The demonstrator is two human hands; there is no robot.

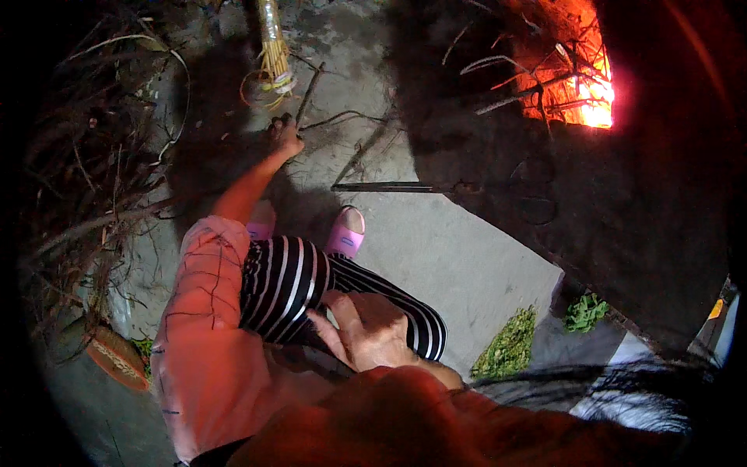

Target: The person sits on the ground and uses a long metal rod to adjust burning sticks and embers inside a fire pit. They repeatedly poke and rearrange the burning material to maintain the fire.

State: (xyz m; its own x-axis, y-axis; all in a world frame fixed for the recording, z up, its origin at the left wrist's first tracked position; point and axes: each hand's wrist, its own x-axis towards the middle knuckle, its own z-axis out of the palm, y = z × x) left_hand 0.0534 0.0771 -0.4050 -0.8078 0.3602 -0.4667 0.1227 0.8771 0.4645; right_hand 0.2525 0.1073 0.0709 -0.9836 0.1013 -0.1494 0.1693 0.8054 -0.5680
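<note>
My left hand (286,135) reaches out over the concrete floor, below the bound end of a stick broom (275,64). A dark forked twig (310,93) meets this hand beside the thumb and forefinger; whether the fingers grip it is unclear. My right hand (373,335) is over my lap, fingers partly bent and apart, with nothing seen in it. Striped trousers (286,280) cover my bent legs, and a pink slipper (348,233) shows on one foot, the other partly hidden by my arm.
A fire (592,99) burns at the upper right, with thin branches (508,105) across its opening. Tangled dry branches (99,175) lie along the left. A round-edged orange object (119,359) stands at lower left. Chopped greens (508,344) and a leafy bunch (585,312) lie at lower right.
</note>
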